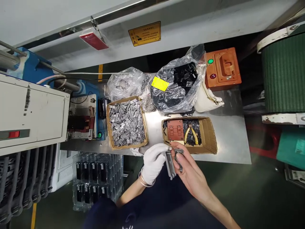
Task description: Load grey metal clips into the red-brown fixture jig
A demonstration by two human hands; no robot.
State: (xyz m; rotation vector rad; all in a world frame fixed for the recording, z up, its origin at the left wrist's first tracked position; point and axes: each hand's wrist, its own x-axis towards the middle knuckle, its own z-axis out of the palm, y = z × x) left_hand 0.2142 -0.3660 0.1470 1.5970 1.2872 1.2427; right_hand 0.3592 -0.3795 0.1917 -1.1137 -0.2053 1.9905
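My left hand, in a white glove, is closed on a long grey plastic part that hangs down at its fingertips. My bare right hand is closed around a second grey plastic part, held beside the first. Fingers partly cover this second piece, so its full shape is hidden. Both hands are close together in front of the table's near edge. Just beyond them stands a cardboard box with a reddish-brown fixture plate, yellow-handled pliers and small dark parts inside.
A carton of grey parts is left of centre. Behind are plastic bags of parts, a white pouch and an orange box with buttons. A machine stands left; below it, clear trays hold black pieces.
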